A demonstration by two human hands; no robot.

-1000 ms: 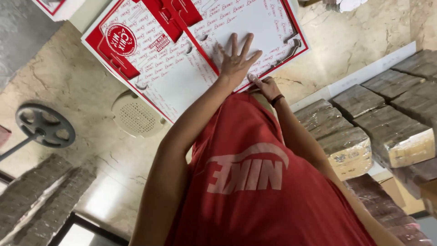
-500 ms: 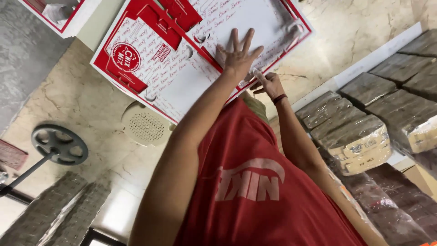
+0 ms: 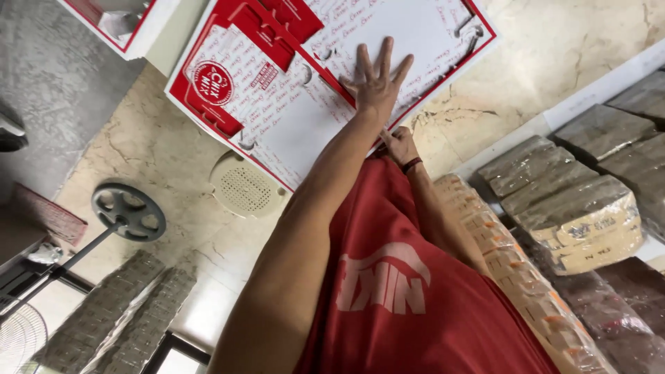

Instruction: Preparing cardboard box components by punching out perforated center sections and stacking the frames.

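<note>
Basically left hand (image 3: 377, 83) lies flat, fingers spread, pinning the box blank (image 3: 291, 90) on the floor — right hand (image 3: 400, 144) pinches its near edge, likely to fold it.

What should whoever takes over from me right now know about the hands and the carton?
Left hand: open, fingers spread, pressed flat on the red-and-white printed flat cardboard carton.
Right hand: at the carton's near edge; its grip cannot be made out.
Carton: lies unfolded on the beige marble floor, with the plastic-wrapped brown bundles to the right.
Done: carton spread out and pinned down.
Left: no side or flap is raised yet.
</note>
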